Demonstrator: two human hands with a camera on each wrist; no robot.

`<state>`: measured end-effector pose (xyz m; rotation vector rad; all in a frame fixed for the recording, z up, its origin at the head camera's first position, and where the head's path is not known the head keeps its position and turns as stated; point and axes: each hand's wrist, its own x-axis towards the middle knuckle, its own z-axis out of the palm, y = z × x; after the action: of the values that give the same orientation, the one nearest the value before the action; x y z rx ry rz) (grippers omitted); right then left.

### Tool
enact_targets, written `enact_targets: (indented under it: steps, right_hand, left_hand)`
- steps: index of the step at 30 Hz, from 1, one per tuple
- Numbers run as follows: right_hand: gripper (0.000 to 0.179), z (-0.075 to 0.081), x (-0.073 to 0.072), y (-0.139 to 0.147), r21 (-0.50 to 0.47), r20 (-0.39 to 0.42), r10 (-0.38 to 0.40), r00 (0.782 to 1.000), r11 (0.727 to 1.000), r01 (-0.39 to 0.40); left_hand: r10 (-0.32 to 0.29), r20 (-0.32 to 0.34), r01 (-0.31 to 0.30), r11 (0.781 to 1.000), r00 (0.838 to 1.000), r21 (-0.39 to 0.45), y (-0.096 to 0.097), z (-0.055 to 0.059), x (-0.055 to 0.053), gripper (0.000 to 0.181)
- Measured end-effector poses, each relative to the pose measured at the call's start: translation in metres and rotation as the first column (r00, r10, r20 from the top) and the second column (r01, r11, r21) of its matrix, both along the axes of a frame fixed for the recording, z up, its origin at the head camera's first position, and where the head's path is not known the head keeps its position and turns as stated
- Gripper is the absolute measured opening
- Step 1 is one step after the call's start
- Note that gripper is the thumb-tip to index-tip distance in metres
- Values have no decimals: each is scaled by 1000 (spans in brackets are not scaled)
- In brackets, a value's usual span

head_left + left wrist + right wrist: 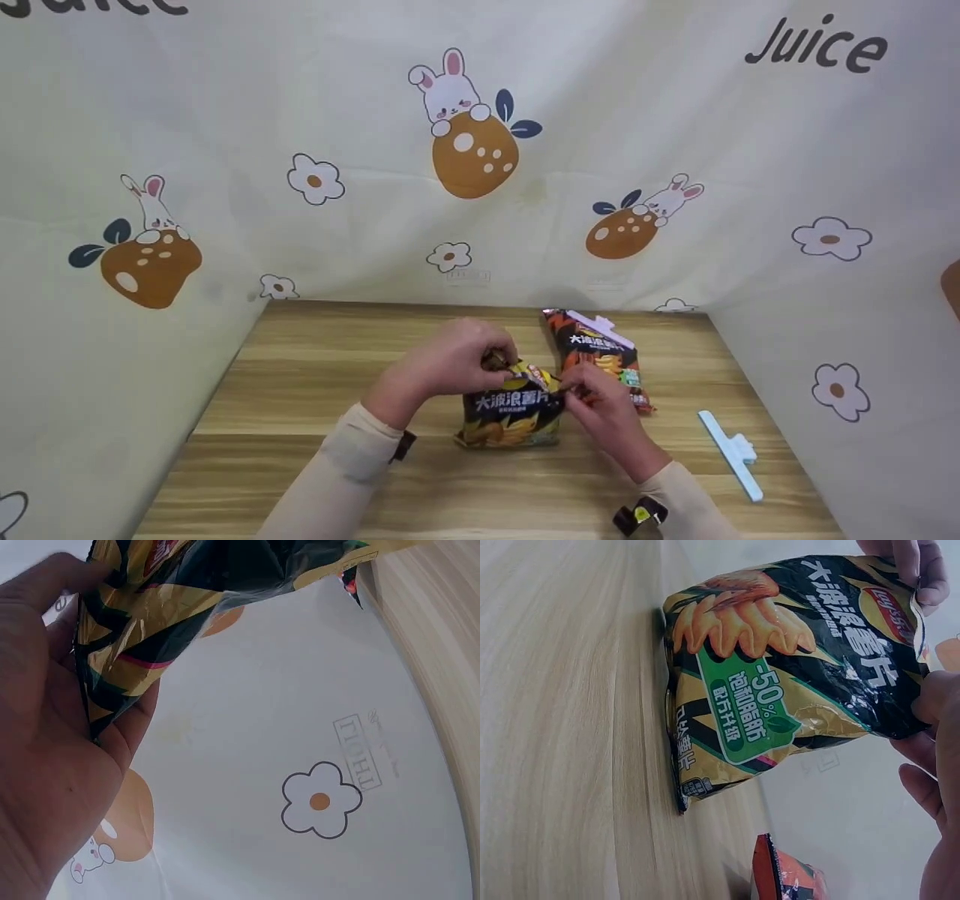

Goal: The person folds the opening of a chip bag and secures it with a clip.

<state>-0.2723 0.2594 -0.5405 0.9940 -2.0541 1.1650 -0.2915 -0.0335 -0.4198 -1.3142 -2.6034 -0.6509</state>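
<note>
A black and gold potato chip bag [514,424] stands upright on the wooden table, its lower edge on the wood. My left hand [459,358] pinches its top edge at the left corner, and my right hand [606,401] pinches the right corner. From the right wrist, the front of the chip bag [780,652] shows wavy chips and a green label. In the left wrist view the bag's corner [131,652] lies between the thumb and the curled fingers. Some fingertips are hidden behind the foil.
Behind my right hand lies a red and black chip bag [600,362] with a purple sealing clip [600,328] across its top. A light blue sealing clip [731,456] rests on the table [300,352] at the right. A printed curtain [360,112] encloses the back and sides.
</note>
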Motion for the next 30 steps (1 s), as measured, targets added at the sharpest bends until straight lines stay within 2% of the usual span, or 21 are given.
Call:
enact_targets:
  steps: [4,7,12,15,18,20,24,30]
  right_hand:
    - [38,-3,-1,1,0,9,-10,1000,1000,10]
    - [36,-1,2,0,1,25,-18,1000,1000,18]
    - [28,14,14,-8,-24,62,-17,998,1000,19]
    - [23,22,20,-13,-67,74,1,997,998,4]
    - [21,19,18,-14,-95,142,-15,990,995,29]
    - [20,14,15,-12,-97,222,-45,974,993,68]
    - [21,6,10,-7,-90,392,-78,917,988,122]
    - [10,8,7,-4,-112,515,-28,857,989,100]
  left_hand:
    - [2,-9,-2,1000,1000,-16,1,0,0,17]
    - [4,-3,-4,1000,1000,-20,2,-1,0,16]
    - [30,32,-30,999,999,-17,2,0,0,19]
    - [36,17,-36,999,999,-13,2,0,-1,16]
    - [35,-12,-35,999,999,-12,2,0,0,12]
    - [35,-24,-35,999,999,-14,2,1,0,11]
    - [29,-37,-29,999,999,-16,2,0,0,10]
    - [24,-37,-25,1000,999,-19,1,0,-1,10]
